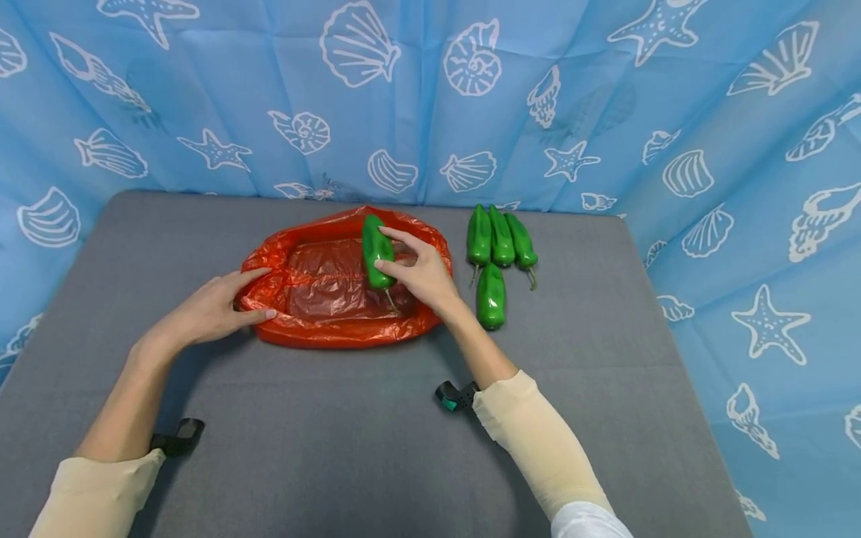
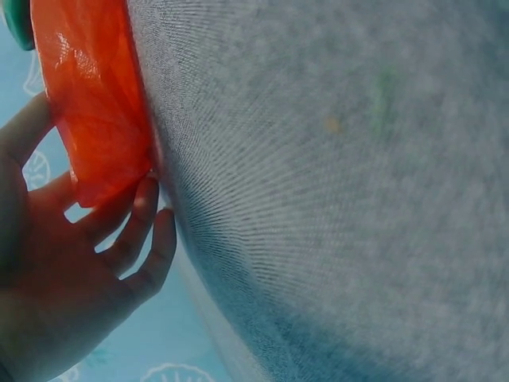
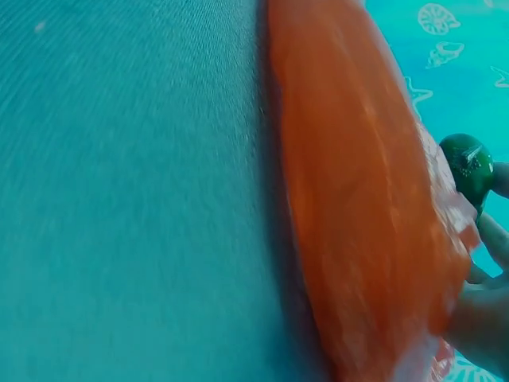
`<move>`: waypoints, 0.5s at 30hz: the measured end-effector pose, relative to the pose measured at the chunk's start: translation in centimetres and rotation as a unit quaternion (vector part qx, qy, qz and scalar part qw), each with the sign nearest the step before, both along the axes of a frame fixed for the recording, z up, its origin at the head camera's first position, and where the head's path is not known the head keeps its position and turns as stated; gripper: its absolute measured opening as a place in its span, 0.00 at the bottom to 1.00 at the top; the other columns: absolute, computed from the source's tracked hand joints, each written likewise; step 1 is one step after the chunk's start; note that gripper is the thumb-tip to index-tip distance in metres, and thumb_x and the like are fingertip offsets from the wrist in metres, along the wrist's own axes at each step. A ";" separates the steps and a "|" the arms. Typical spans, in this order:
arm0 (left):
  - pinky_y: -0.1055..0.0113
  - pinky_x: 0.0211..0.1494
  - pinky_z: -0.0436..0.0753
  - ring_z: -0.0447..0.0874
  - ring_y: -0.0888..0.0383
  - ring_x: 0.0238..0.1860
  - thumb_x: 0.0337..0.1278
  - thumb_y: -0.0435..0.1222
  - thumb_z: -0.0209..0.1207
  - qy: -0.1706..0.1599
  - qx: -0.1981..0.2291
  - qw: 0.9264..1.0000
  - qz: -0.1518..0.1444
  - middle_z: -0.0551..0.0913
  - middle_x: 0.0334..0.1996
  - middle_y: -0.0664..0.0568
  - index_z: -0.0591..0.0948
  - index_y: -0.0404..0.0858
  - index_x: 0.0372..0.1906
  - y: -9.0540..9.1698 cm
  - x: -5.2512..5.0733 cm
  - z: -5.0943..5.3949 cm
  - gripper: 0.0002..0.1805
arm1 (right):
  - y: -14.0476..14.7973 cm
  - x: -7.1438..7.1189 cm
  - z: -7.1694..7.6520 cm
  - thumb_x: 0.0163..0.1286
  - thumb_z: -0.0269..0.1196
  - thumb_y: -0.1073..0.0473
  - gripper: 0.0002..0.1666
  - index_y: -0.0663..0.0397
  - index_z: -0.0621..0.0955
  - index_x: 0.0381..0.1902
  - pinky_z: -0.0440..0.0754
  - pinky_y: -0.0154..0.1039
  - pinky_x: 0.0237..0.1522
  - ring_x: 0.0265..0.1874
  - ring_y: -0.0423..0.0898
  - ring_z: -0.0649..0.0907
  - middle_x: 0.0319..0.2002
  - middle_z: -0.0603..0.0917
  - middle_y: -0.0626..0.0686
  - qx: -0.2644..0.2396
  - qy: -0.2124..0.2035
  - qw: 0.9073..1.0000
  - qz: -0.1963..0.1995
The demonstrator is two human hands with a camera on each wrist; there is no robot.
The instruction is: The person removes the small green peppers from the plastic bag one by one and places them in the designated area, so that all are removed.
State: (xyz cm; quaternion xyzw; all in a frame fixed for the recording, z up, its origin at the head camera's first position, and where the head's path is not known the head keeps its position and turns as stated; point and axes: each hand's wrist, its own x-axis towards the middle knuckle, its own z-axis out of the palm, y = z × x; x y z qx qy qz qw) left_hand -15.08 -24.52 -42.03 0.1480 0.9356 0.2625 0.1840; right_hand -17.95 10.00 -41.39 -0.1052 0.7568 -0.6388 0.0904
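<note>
A red plastic bag lies on the grey table with its wide mouth opened upward. My left hand holds the bag's left end, its thumb and a fingertip over the rim. In the left wrist view, the left hand has its fingers around the end of the red plastic bag. Over the right part of the bag's opening, my right hand pinches a green pepper between thumb and fingers, stem toward me. The right wrist view shows the pepper's rounded end above the bag's side.
Several more green peppers lie grouped right of the bag, one of them nearer me. A blue curtain with white shells hangs behind the grey table. Black wrist cameras are strapped to both forearms.
</note>
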 end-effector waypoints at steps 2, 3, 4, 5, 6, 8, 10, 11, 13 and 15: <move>0.28 0.64 0.61 0.57 0.26 0.68 0.62 0.58 0.61 0.000 -0.002 1.000 0.000 0.58 0.70 0.24 0.56 0.32 0.77 0.0 0.0 0.0 0.50 | 0.6 0.2 0.1 0.66 0.69 0.58 0.32 0.39 0.76 0.68 0.86 0.46 0.41 0.40 0.49 0.88 0.57 0.79 0.54 0.000 0.011 1.000 0.003; 0.28 0.64 0.61 0.56 0.26 0.68 0.62 0.58 0.61 -0.001 -0.003 1.000 0.000 0.58 0.70 0.24 0.56 0.32 0.77 0.0 -0.1 0.0 0.50 | 1.0 0.2 0.2 0.66 0.70 0.57 0.32 0.39 0.76 0.67 0.86 0.45 0.42 0.40 0.49 0.88 0.57 0.79 0.53 0.003 0.016 1.000 0.004; 0.28 0.64 0.61 0.56 0.26 0.68 0.62 0.58 0.61 -0.002 -0.003 1.000 0.000 0.58 0.70 0.24 0.56 0.32 0.77 0.0 -0.1 0.0 0.50 | 1.3 0.3 0.3 0.66 0.69 0.57 0.32 0.38 0.76 0.67 0.85 0.45 0.41 0.39 0.49 0.88 0.58 0.78 0.52 0.005 0.020 1.000 0.004; 0.28 0.64 0.61 0.56 0.25 0.68 0.62 0.59 0.61 -0.003 -0.004 1.000 0.000 0.58 0.70 0.24 0.56 0.32 0.77 0.0 -0.1 0.0 0.51 | 1.6 0.4 0.3 0.66 0.69 0.57 0.32 0.38 0.76 0.67 0.85 0.46 0.42 0.39 0.49 0.88 0.59 0.78 0.51 0.007 0.023 1.000 0.005; 0.28 0.64 0.61 0.56 0.25 0.68 0.62 0.59 0.61 -0.003 -0.004 1.000 0.000 0.58 0.70 0.24 0.56 0.32 0.77 0.0 -0.1 0.0 0.51 | 1.9 0.5 0.4 0.66 0.69 0.57 0.32 0.37 0.76 0.67 0.84 0.48 0.41 0.38 0.50 0.87 0.59 0.77 0.51 0.011 0.026 1.000 0.004; 0.28 0.64 0.61 0.56 0.26 0.68 0.62 0.59 0.61 -0.004 -0.002 1.000 0.000 0.58 0.70 0.24 0.56 0.32 0.77 0.0 -0.1 0.1 0.50 | 2.5 0.6 0.5 0.67 0.69 0.56 0.32 0.36 0.76 0.68 0.82 0.49 0.39 0.36 0.49 0.87 0.60 0.76 0.49 0.019 0.026 0.999 0.004; 0.29 0.64 0.61 0.56 0.26 0.68 0.62 0.58 0.61 -0.001 -0.002 1.000 -0.001 0.58 0.70 0.24 0.56 0.32 0.77 0.0 0.0 0.1 0.50 | 3.1 0.8 0.6 0.67 0.69 0.56 0.33 0.36 0.75 0.68 0.80 0.49 0.36 0.35 0.49 0.87 0.61 0.76 0.50 0.023 0.020 1.000 0.005; 0.29 0.64 0.61 0.56 0.26 0.68 0.62 0.58 0.61 0.001 -0.001 1.000 -0.002 0.58 0.70 0.24 0.56 0.32 0.77 0.0 0.0 0.1 0.50 | 3.3 0.8 0.6 0.67 0.69 0.56 0.33 0.37 0.74 0.69 0.79 0.49 0.36 0.35 0.49 0.86 0.61 0.76 0.51 0.025 0.017 1.000 0.006; 0.28 0.65 0.60 0.55 0.26 0.68 0.63 0.57 0.61 0.002 0.001 1.000 -0.003 0.58 0.71 0.24 0.57 0.31 0.76 0.0 0.0 0.2 0.49 | 3.7 0.9 0.7 0.67 0.69 0.58 0.34 0.41 0.73 0.70 0.79 0.49 0.36 0.36 0.50 0.87 0.60 0.76 0.54 0.033 0.011 0.999 0.006; 0.28 0.65 0.59 0.55 0.25 0.69 0.63 0.57 0.61 0.001 0.000 1.000 -0.004 0.57 0.71 0.24 0.56 0.31 0.77 0.1 0.0 0.1 0.49 | 4.2 1.1 0.8 0.67 0.69 0.59 0.34 0.44 0.73 0.70 0.80 0.47 0.36 0.37 0.51 0.86 0.58 0.77 0.57 0.038 0.013 0.999 0.003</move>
